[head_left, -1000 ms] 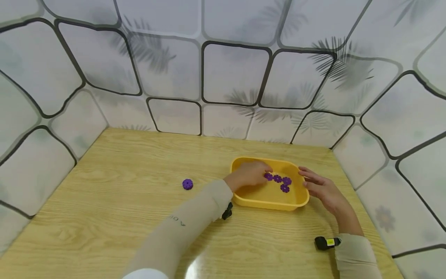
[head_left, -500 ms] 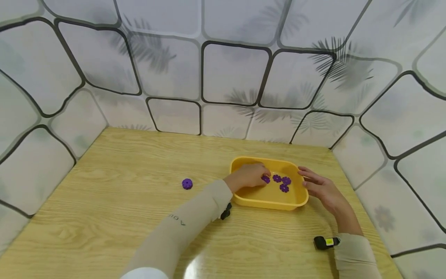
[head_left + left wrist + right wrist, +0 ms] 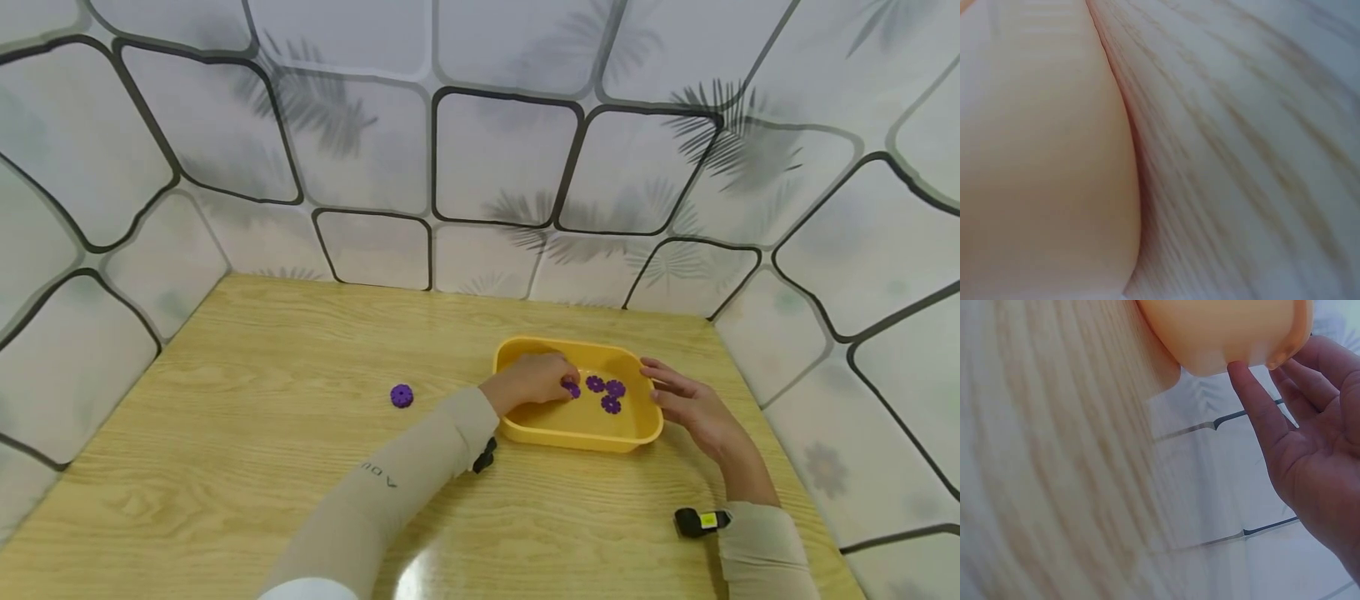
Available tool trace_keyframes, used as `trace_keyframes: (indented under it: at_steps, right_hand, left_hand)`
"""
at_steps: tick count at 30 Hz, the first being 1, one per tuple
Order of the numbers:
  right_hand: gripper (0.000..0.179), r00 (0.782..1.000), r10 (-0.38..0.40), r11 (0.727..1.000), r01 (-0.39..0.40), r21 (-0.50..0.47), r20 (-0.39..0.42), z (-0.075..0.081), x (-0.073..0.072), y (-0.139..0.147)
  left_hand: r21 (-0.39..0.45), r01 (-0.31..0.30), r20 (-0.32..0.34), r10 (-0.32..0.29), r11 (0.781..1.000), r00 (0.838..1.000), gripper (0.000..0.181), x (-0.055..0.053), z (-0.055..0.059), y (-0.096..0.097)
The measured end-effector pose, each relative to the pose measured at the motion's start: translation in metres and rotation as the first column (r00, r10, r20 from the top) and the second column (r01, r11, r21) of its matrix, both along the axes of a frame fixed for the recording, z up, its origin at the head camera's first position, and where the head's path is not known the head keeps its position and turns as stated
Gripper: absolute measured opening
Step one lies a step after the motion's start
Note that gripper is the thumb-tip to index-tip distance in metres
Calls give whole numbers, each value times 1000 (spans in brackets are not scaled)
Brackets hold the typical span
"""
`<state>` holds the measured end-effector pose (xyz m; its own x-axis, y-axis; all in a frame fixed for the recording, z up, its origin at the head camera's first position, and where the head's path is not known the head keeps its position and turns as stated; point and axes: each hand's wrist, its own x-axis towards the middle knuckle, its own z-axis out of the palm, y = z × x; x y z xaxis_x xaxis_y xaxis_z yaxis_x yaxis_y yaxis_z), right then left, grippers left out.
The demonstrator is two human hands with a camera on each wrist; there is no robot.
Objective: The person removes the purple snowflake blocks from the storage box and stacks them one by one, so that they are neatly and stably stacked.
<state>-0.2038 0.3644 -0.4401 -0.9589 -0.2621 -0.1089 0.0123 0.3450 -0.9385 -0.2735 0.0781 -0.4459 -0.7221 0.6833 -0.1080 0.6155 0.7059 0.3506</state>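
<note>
Inside a yellow plastic basin (image 3: 577, 440), my left hand (image 3: 534, 379) pinches a purple flower-shaped disc (image 3: 573, 390), which is partly covered by the fingers. Several similar purple discs (image 3: 614, 388) lie flat on the basin floor, just right of that hand. My right hand (image 3: 693, 408) touches the basin's right end from outside, its fingers fairly straight at the rim. The right wrist view shows its thumb (image 3: 1250, 384) against the outer wall of the basin (image 3: 1229, 331). Only the basin's wall (image 3: 1047, 156) and the tabletop fill the left wrist view; the hand is out of it.
Another purple piece (image 3: 402, 396), round and notched, sits on the wooden table (image 3: 300, 350) left of the basin. Patterned walls (image 3: 502, 158) enclose the table at the back and both sides. Each wrist wears a black camera strap (image 3: 701, 522).
My left hand has drawn one purple disc slightly left, away from the other discs, and its fingers have closed on it. The right hand stays at the basin's end.
</note>
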Motion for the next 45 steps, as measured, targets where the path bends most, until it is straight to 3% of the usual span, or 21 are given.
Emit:
trace_keyframes:
  at_steps: [14,25,40,45]
  right_hand:
    - [58,1000,3,1000,-3,-6,8,1,1,0]
    - [59,1000,7,1000,-7,7,5,1,0,0]
    - [60,1000,1,1000,-1,14,10,1,0,0]
    - [60,1000,-2,1000,2,17,10,1,0,0]
  left_hand:
    - [9,22,19,-22,1000,1000,22,0,3,0]
    - [-26,31,-12,-31,999,999,27,1,1,0]
    - [-19,29,43,-28,999,999,33,0,3,1]
    - [4,33,6,-33,999,999,34,-1,8,1]
